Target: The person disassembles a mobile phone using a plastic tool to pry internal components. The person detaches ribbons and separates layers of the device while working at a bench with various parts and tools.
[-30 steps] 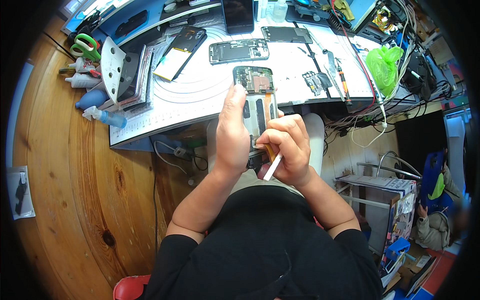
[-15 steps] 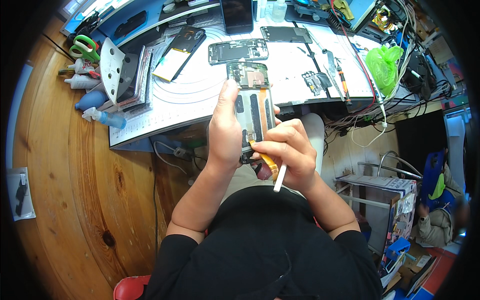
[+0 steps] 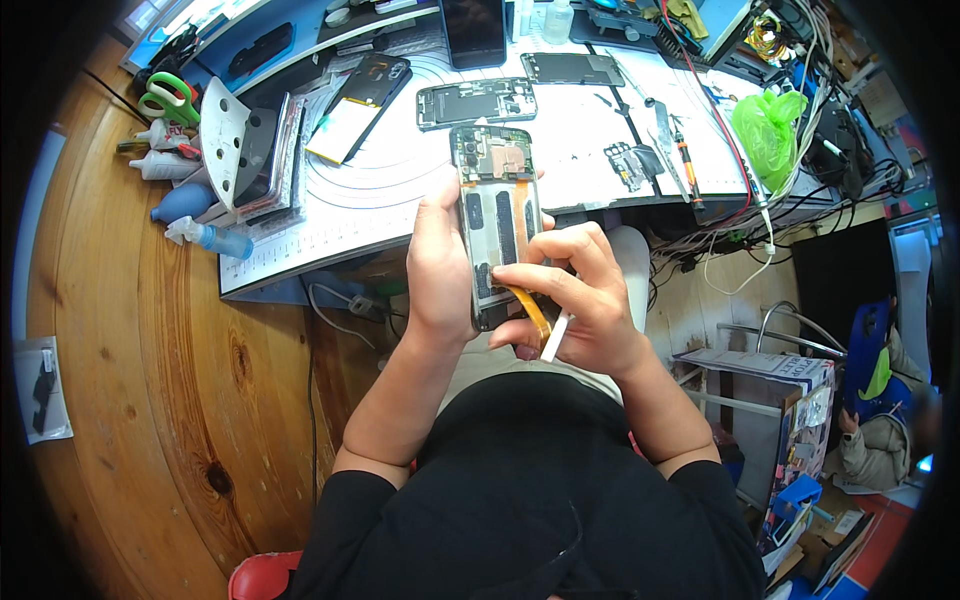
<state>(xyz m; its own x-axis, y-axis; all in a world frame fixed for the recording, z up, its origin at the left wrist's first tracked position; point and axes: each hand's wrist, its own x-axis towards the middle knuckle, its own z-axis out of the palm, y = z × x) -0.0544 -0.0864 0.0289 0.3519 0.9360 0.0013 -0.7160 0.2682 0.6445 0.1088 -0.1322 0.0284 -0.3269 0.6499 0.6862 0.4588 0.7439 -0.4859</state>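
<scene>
An opened phone with its circuit board bared at the far end is gripped along its left edge by my left hand, fingers wrapped beneath it. Over the phone's near end is my right hand, its forefinger tip pressing on the lower part and its thumb apart. A short white stick is tucked in that hand. From the phone's lower end an orange flex cable runs down under the forefinger toward the stick. The cable's far end is partly hidden by the fingers.
Beyond the phone, an opened phone body, a dark panel and a dark phone back lie on the white mat. Small parts and a screwdriver lie right. A green bag sits near cables; a person's hand shows far right.
The phone has shifted slightly left in my left hand. My right thumb has parted from the forefinger, which now presses on the phone's lower part, and the white stick has swung upward.
</scene>
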